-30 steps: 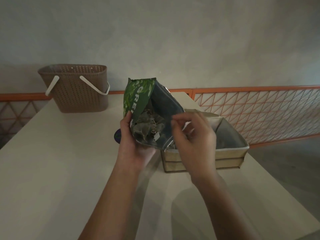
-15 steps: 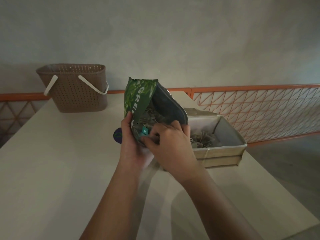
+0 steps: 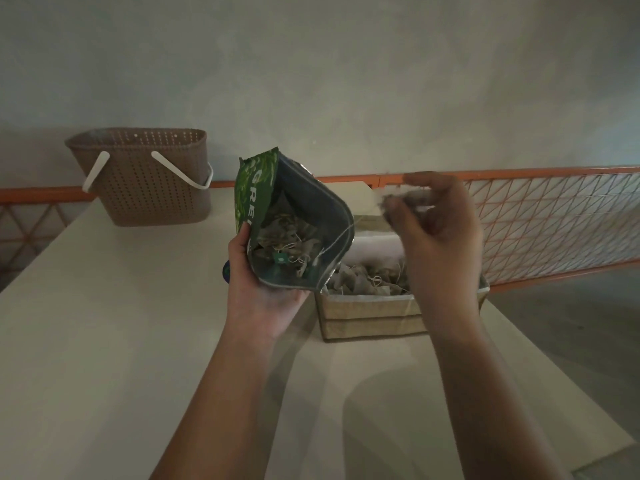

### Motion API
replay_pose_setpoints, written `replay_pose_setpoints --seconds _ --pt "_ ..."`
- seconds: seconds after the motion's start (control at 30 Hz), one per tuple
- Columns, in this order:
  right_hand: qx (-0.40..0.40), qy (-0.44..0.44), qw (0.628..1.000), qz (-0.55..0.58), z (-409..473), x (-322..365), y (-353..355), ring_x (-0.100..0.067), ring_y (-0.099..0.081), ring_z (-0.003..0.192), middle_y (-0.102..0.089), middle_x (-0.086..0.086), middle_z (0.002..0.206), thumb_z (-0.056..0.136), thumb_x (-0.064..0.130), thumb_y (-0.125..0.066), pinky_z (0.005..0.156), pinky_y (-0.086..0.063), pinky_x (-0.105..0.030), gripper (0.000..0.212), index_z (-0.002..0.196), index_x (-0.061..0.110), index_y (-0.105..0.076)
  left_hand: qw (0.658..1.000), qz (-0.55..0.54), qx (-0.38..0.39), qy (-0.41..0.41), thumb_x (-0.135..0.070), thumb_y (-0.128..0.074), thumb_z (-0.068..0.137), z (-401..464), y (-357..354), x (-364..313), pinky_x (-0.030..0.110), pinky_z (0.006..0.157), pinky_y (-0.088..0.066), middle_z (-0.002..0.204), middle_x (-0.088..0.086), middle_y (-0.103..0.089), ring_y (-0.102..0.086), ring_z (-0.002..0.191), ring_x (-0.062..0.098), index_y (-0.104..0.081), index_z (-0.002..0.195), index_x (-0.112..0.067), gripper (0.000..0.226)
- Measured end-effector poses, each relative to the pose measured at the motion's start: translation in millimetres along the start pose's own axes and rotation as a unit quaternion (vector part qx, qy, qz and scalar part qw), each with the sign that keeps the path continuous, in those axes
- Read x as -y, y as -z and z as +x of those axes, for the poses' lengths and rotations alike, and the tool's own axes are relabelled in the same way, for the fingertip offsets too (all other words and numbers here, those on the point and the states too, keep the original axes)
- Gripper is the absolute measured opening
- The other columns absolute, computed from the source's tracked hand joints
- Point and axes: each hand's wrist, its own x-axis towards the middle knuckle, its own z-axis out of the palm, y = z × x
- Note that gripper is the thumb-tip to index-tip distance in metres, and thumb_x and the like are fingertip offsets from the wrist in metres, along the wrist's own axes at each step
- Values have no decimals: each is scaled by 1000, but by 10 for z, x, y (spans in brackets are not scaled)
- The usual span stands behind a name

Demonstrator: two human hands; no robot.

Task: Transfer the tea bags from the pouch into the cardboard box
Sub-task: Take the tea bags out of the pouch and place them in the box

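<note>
Pale plaster wall and an orange mesh railing [image 3: 540, 223] back a long cream table [image 3: 104, 341]. At the table's far left corner stands a brown perforated basket [image 3: 145, 178] with white handles. The left hand [image 3: 263, 289] grips the green pouch [image 3: 287, 226] from below and the side, fingers curled round its lower edge, holding it tilted with its mouth open toward the camera; tea bags [image 3: 287, 244] with strings and a small teal tag lie inside. Just to the right of the pouch sits the cardboard box [image 3: 370, 317] on the table, with a heap of tea bags in it. The right hand [image 3: 436, 233] hovers above the box, blurred, its fingertips pinching a tea bag [image 3: 405, 199] whose string trails back to the pouch's rim.
</note>
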Motion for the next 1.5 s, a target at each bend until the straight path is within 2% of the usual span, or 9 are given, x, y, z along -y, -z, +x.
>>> replay_pose_setpoints --seconds 0.1,0.27,0.43,0.67,0.83,1.07,1.23,1.37,1.5 --pt "-25 -21 999 -4 82 -48 114 -29 -66 76 -63 -14 93 94 5 -59 57 -51 -26 21 112 15 -59 1000 1 4 2 -62 -43 98 2 5 1 37 82 -60 149 6 -58 -57 129 30 -54 148 -29 61" --pt "35 -83 994 -61 137 -294 180 -19 -71 84 -69 -8 100 96 3 -55 69 -60 -28 15 102 12 -64 1000 4 0 5 -62 -45 95 23 14 34 39 87 -59 146 6 -61 -57 133 30 -58 145 -28 62" --pt "136 -93 964 -209 10 -541 160 7 -61 92 -68 14 103 96 10 -57 73 -46 -4 21 103 27 -67 1000 6 -10 -6 -60 -47 96 3 -5 33 46 121 -30 157 10 -47 -45 144 31 -52 150 -22 66" --pt "43 59 984 -160 -156 -307 -149 -1 -53 85 -57 10 95 89 7 -63 69 -41 -9 19 102 20 -69 1000 14 -6 3 -62 -42 98 39 -1 17 40 94 -56 155 6 -52 -47 144 29 -50 152 -26 65" --pt "113 201 911 -343 -245 -339 -459 -14 -59 80 -66 9 83 84 23 -66 73 -37 -32 13 91 24 -76 1000 -10 -20 11 -58 -44 99 10 -35 29 33 91 -57 146 5 -59 -57 130 23 -51 151 -21 64" --pt "176 164 806 -540 -250 -345 -724 -23 -55 98 -68 3 95 83 46 -66 86 -21 -37 28 99 25 -73 1000 -5 -28 -1 -57 -45 98 -6 -23 32 37 119 -34 150 7 -57 -49 143 24 -55 148 -18 64" --pt "156 153 813 -540 -260 -368 -782 -23 -53 95 -67 9 86 81 43 -68 82 -20 -38 11 85 35 -74 999 -2 -33 -3 -58 -44 99 -11 -27 32 39 120 -35 147 9 -59 -52 140 25 -57 146 -18 63" --pt "109 145 869 -460 -257 -410 -736 -19 -56 87 -71 13 79 83 35 -67 75 -18 -34 8 77 33 -72 999 -3 -43 -10 -57 -47 98 -4 -28 21 38 123 -29 151 8 -56 -47 144 24 -56 147 -17 64" --pt "101 114 918 -366 -193 -317 -621 -13 -58 89 -71 15 82 89 31 -63 75 -18 -31 9 89 33 -71 999 1 -37 -9 -58 -45 99 -3 -30 33 37 101 -50 145 9 -61 -55 137 25 -57 145 -19 62"
